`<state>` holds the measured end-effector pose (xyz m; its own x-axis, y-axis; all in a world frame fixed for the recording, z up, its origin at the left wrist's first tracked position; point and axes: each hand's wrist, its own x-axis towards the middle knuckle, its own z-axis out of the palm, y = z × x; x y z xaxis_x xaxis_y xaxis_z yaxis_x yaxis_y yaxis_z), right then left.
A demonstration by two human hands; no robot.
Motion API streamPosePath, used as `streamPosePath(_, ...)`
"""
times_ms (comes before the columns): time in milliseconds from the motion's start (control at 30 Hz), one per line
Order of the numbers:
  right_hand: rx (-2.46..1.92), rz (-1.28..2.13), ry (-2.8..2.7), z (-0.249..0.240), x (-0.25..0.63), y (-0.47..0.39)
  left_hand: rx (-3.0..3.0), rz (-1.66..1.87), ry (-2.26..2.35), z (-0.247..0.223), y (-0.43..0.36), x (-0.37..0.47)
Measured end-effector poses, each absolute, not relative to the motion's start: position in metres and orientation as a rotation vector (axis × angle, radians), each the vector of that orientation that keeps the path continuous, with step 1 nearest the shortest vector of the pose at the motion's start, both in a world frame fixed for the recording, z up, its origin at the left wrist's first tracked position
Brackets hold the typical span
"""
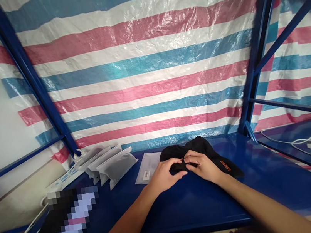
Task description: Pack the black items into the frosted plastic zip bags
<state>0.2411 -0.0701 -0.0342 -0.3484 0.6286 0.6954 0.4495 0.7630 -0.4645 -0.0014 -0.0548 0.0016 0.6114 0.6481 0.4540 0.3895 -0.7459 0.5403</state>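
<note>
A soft black fabric item (203,146) with orange lettering near its right end lies on the blue tabletop (169,211); its exact kind is not clear. My left hand (165,173) pinches a narrow black part of it between thumb and fingers. Close against that, my right hand (202,166) grips the same narrow part, its fingertips almost meeting the left ones. Part of the fabric is hidden behind both hands. Left of it lies a flat translucent bag (146,164) with a small white barcode label, its right edge under the black fabric.
Several frosted plastic packages (117,165) lean in a row at the back left. A blurred-out device (76,214) rests in front of them. White cables (308,144) lie at the right. Blue frame posts (259,46) stand before a striped plastic sheet (148,67).
</note>
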Motion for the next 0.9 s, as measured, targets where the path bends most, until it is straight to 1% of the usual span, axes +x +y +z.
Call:
streamPosePath(167, -1.044, 0.05, -1.923, -0.038, 0.235, -0.072, 2.66, 0.898, 0.604, -0.012, -0.051, -0.004)
streamPosePath(300, -1.057, -0.174, -2.001, -0.036, 0.231, -0.074, 2.839, 0.966, 0.41, -0.018, -0.042, 0.006)
streamPosePath(400, -1.094, -0.214, -1.995, -0.035, 0.231, -0.073, 2.934, 0.988, 0.313, -0.02, -0.04, 0.012)
streamPosePath(533, -1.254, -0.083, -1.949, -0.035, 0.225, -0.071, 3.026, 0.948, 0.328, -0.021, -0.045, 0.011)
streamPosePath(633, -1.353, 0.145, -1.959, -0.03, 0.222, -0.074, 3.032, 0.85, 0.539, -0.022, -0.051, 0.007)
streamPosePath(767, -1.241, 0.443, -2.121, -0.017, 0.237, -0.093, 2.969, 0.69, 0.806, -0.022, -0.058, 0.001)
streamPosePath(833, -1.209, 0.477, -2.206, -0.016, 0.256, -0.109, 2.963, 0.648, 0.842, -0.021, -0.061, -0.003)
streamPosePath(900, -1.29, 0.414, -2.252, -0.023, 0.277, -0.127, 2.965, 0.609, 0.874, -0.02, -0.067, -0.005)
